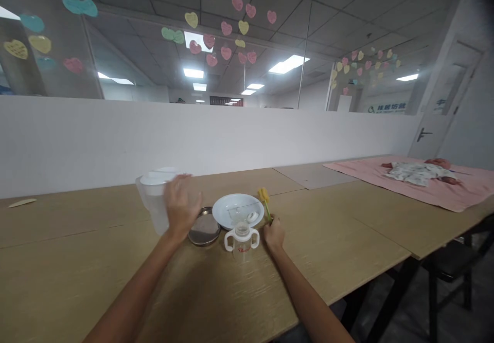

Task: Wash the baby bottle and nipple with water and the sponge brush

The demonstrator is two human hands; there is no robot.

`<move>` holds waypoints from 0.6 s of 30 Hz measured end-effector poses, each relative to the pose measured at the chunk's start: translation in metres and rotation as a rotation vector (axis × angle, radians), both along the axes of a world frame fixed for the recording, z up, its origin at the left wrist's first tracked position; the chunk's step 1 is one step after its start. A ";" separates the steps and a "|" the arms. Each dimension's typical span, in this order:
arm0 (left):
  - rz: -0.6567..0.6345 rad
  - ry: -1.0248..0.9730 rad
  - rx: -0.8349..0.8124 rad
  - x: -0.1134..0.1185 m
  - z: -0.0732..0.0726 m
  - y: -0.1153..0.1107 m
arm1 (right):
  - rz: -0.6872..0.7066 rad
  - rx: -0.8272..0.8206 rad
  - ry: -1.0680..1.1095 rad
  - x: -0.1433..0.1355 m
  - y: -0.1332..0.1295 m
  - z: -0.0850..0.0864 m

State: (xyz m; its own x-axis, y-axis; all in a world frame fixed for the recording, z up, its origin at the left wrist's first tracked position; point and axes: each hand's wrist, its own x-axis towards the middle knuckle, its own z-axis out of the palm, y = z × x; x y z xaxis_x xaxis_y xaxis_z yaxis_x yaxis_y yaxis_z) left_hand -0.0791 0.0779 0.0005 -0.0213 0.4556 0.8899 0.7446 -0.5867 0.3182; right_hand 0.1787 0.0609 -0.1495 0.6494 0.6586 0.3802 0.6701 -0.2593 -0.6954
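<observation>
Nearest the front edge of the wooden table [116, 260], both forearms reach in from below toward a small cluster of things set near the middle of the tabletop. Between the two hands stands a clear baby bottle [241, 238] with two white side handles, upright, its mouth open at the top with no cap on it. The right hand [274, 235] rests on the table just right of the bottle, fingers closed around the green handle of a bottle brush [264, 200]; the brush stands nearly upright, tilted slightly away and left, with its yellow sponge head at the top, beside the rim of the bowl. The bottle's long axis is vertical, so its opening lies just left of and below the brush head, and the right hand is the nearer hand to it. The left hand [180, 210] is lifted further left, its fingers curled around the side of a translucent plastic jug [154, 204], which looks raised or tipped rather than standing flat; whether it is truly clear of the table cannot be told. Just behind the bottle sits a white bowl [236, 210] with small clear and white parts in it, and a round metal lid [204, 229] lies touching its left side. Far off toward the right end of the table, a baby doll [419, 171] lies on a pink blanket [455, 191].
</observation>
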 end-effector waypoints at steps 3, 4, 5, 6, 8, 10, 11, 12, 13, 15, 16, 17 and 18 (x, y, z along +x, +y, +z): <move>-0.301 0.244 -0.392 0.042 -0.006 -0.004 | -0.056 0.146 0.130 0.001 0.002 -0.003; -0.362 0.337 -0.531 0.055 -0.012 -0.003 | -0.061 0.201 0.149 0.002 0.002 -0.004; -0.400 0.374 -0.581 0.066 -0.018 -0.001 | -0.058 0.256 0.160 0.003 0.003 -0.006; -0.425 0.395 -0.620 0.074 -0.026 0.001 | -0.051 0.305 0.169 0.004 0.004 -0.007; -0.447 0.402 -0.657 0.083 -0.039 0.006 | -0.033 0.364 0.187 0.006 0.006 -0.011; -0.458 0.403 -0.684 0.085 -0.048 0.010 | -0.021 0.378 0.204 0.008 0.009 -0.013; -0.463 0.407 -0.695 0.084 -0.051 0.012 | -0.019 0.385 0.209 0.009 0.010 -0.014; -0.468 0.413 -0.705 0.082 -0.053 0.013 | -0.019 0.398 0.210 0.009 0.012 -0.015; -0.470 0.419 -0.715 0.081 -0.054 0.015 | -0.019 0.416 0.208 0.010 0.013 -0.016; -0.468 0.437 -0.734 0.079 -0.055 0.016 | -0.027 0.449 0.206 0.011 0.013 -0.016; -0.464 0.448 -0.744 0.078 -0.054 0.016 | -0.035 0.455 0.209 0.011 0.013 -0.016; -0.457 0.460 -0.754 0.079 -0.054 0.015 | -0.046 0.456 0.215 0.012 0.013 -0.015; -0.449 0.472 -0.762 0.079 -0.054 0.015 | -0.056 0.454 0.222 0.012 0.012 -0.015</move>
State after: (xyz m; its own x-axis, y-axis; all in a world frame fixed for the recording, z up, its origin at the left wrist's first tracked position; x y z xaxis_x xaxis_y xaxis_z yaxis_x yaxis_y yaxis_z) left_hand -0.0002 0.0929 -0.0531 0.5723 0.7871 0.2300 0.6515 -0.6068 0.4554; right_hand 0.1907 0.0727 -0.1642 0.7764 0.4207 0.4693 0.4874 0.0714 -0.8703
